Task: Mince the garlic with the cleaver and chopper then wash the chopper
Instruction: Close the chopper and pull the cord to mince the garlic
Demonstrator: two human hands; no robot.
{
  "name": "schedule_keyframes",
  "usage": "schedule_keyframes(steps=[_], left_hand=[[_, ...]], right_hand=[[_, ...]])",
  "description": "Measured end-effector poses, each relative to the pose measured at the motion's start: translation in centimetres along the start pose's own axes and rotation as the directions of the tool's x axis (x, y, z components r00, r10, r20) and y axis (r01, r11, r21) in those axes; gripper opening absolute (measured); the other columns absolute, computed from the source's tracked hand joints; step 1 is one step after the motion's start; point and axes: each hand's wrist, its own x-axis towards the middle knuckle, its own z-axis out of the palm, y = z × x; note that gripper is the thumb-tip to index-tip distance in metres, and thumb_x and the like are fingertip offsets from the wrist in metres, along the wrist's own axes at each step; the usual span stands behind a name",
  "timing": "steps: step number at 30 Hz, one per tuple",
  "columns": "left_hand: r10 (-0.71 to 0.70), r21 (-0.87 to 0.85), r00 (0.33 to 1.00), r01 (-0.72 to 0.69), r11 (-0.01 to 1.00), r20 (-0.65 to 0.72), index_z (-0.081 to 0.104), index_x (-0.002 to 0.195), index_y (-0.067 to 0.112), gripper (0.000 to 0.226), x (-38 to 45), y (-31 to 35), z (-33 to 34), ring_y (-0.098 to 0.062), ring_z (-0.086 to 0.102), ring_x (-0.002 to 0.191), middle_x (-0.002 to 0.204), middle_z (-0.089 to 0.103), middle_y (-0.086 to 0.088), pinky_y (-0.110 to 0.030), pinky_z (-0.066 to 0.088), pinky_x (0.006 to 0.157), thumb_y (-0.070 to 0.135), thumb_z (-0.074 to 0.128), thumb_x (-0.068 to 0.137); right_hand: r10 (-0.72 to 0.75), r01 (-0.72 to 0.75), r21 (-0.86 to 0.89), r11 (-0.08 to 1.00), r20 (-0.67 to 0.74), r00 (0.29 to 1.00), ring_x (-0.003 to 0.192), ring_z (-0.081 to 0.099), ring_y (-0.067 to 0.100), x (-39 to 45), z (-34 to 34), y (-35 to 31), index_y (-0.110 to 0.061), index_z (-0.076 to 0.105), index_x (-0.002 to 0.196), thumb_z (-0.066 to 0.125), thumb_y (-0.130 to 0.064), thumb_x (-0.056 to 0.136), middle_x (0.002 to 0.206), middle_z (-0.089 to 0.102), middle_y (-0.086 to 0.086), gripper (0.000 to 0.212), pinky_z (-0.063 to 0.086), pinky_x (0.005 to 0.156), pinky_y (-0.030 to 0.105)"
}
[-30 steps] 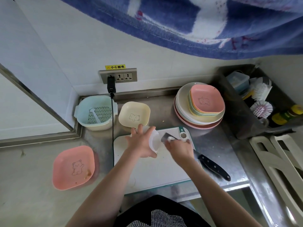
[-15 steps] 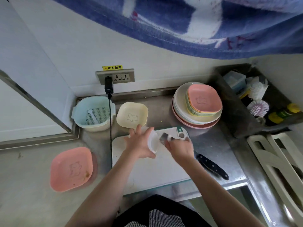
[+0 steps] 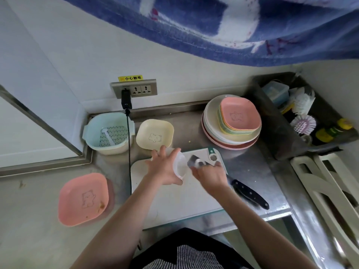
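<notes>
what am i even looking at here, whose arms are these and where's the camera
There is no machine here: these are a person's two bare arms, filmed by one wide-angle camera worn on their head, looking down at a kitchen counter.

The left hand holds a clear plastic chopper cup tipped on its side. The right hand holds a small blade piece at the cup's mouth; its exact grip is blurred.

Both work over a white cutting board. A black-handled cleaver lies at the board's right edge. Around it sit a pink dish, a yellow dish, a blue strainer basket and a stack of plates.
</notes>
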Motion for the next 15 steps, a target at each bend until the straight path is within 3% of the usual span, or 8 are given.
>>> schedule_keyframes(steps=[1, 3, 5, 6, 8, 10, 12, 15], left_hand=[[0.006, -0.008, 1.000, -0.006, 1.000, 0.000, 0.017, 0.141, 0.046, 0.110, 0.0, 0.0, -0.1, -0.033, 0.020, 0.125, 0.141, 0.014, -0.002, -0.037, 0.040, 0.080, 0.049, 0.079, 0.050], [0.006, -0.021, 1.000, -0.006, 1.000, -0.003, 0.018, 0.140, 0.046, 0.109, -0.1, 0.0, -0.1, -0.033, 0.020, 0.125, 0.141, 0.015, -0.001, -0.039, 0.040, 0.083, 0.049, 0.079, 0.050], [-0.002, -0.016, 1.000, 0.002, 1.000, -0.003, 0.019, 0.139, 0.046, 0.109, -0.1, 0.0, -0.2, -0.033, 0.020, 0.124, 0.140, 0.016, -0.001, -0.041, 0.042, 0.085, 0.049, 0.079, 0.049], [-0.004, -0.010, 1.000, 0.004, 1.000, -0.003, 0.019, 0.139, 0.046, 0.109, -0.1, 0.1, -0.2, -0.033, 0.021, 0.124, 0.140, 0.016, -0.001, -0.042, 0.042, 0.086, 0.050, 0.079, 0.049], [-0.005, 0.000, 1.000, 0.005, 1.000, 0.002, 0.018, 0.139, 0.046, 0.109, 0.0, 0.1, -0.1, -0.033, 0.020, 0.125, 0.140, 0.015, -0.002, -0.043, 0.044, 0.087, 0.050, 0.079, 0.049], [-0.012, 0.007, 1.000, 0.012, 1.000, 0.011, 0.017, 0.140, 0.046, 0.110, 0.0, 0.2, -0.2, -0.034, 0.020, 0.125, 0.141, 0.015, -0.002, -0.041, 0.043, 0.086, 0.050, 0.079, 0.049], [-0.018, 0.017, 0.999, 0.018, 1.000, 0.027, 0.016, 0.140, 0.046, 0.110, 0.0, 0.3, -0.3, -0.034, 0.020, 0.124, 0.140, 0.014, -0.002, -0.037, 0.039, 0.081, 0.049, 0.079, 0.050], [-0.017, 0.026, 0.999, 0.015, 1.000, 0.051, 0.016, 0.138, 0.047, 0.108, 0.1, 0.2, -0.4, -0.035, 0.021, 0.122, 0.138, 0.015, -0.002, -0.040, 0.042, 0.085, 0.050, 0.078, 0.050]], right_hand=[[0.108, -0.108, 0.017, 0.994, -0.007, 0.994, 0.086, 0.063, 0.021, -0.3, -0.1, 2.0, -0.026, 0.055, 0.113, 0.035, -0.024, 0.100, 0.102, 0.068, 0.001, 0.024, 0.033, 0.094, 0.036], [0.423, -0.420, 0.082, 0.904, -0.014, 0.906, 0.085, 0.062, 0.018, -0.9, 0.0, 6.5, -0.027, 0.058, 0.105, 0.035, -0.019, 0.096, 0.099, 0.069, -0.002, 0.026, 0.036, 0.091, 0.034], [0.573, -0.569, 0.087, 0.818, -0.030, 0.819, 0.095, 0.062, 0.022, -1.4, 0.0, 9.5, -0.021, 0.066, 0.101, 0.028, -0.027, 0.098, 0.104, 0.069, 0.004, 0.038, 0.035, 0.089, 0.033], [0.586, -0.583, 0.070, 0.809, -0.040, 0.809, 0.096, 0.062, 0.023, -1.4, 0.2, 9.9, -0.019, 0.067, 0.099, 0.026, -0.030, 0.098, 0.104, 0.070, 0.005, 0.043, 0.035, 0.090, 0.033], [0.468, -0.468, 0.025, 0.883, -0.046, 0.882, 0.091, 0.062, 0.022, -0.9, 0.3, 8.5, -0.020, 0.064, 0.095, 0.025, -0.030, 0.099, 0.096, 0.070, 0.003, 0.041, 0.035, 0.094, 0.033], [0.152, -0.152, -0.023, 0.988, -0.021, 0.988, 0.086, 0.062, 0.024, -0.4, 0.2, 4.6, -0.023, 0.056, 0.096, 0.026, -0.030, 0.101, 0.086, 0.065, 0.002, 0.032, 0.037, 0.094, 0.037], [-0.127, 0.127, 0.006, 0.992, -0.001, 0.992, 0.094, 0.059, 0.029, 0.1, 0.4, 0.9, -0.019, 0.057, 0.102, 0.028, -0.040, 0.101, 0.093, 0.063, 0.007, 0.036, 0.034, 0.087, 0.037], [-0.313, 0.310, -0.063, 0.949, -0.032, 0.949, 0.111, 0.047, 0.029, 1.0, 0.8, -1.3, -0.009, 0.061, 0.108, 0.039, -0.039, 0.099, 0.111, 0.059, 0.007, 0.039, 0.029, 0.088, 0.037]])
